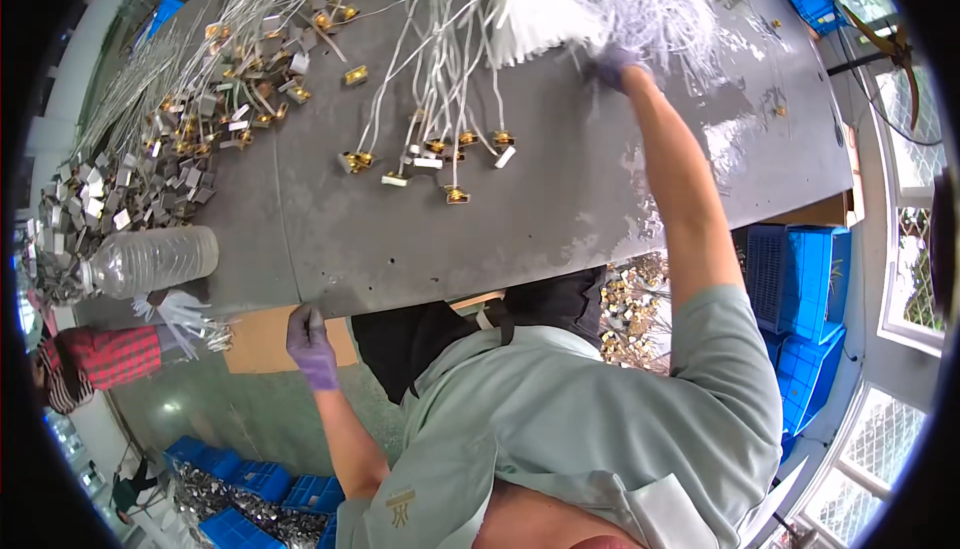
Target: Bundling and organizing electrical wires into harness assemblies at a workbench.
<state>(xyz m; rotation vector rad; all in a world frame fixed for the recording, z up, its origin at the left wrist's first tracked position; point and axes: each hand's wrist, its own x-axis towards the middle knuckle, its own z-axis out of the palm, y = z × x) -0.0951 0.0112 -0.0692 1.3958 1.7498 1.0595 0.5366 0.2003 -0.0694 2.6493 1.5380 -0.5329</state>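
Note:
My right hand point(615, 67), in a purple glove with darkened fingers, reaches across the grey table point(400, 239). It is at the lower edge of a bundle of thin white tubes point(535, 19), beside a tangle of clear strands point(660, 24). Its fingers are smeared and partly hidden. At the table's near edge my left hand point(312, 349), also gloved, has its fingers pressed together. What they hold, if anything, is too small to make out. Between the hands lie several white wires point(440, 74) ending in brass-coloured fittings point(457, 195).
More wires with brass fittings point(240, 114) and a heap of small silvery metal pieces point(130, 194) cover the table's left side. A clear plastic bottle point(155, 261) lies there. Blue crates point(812, 284) stand at the right. Another person's checked red sleeve point(120, 354) shows at the left.

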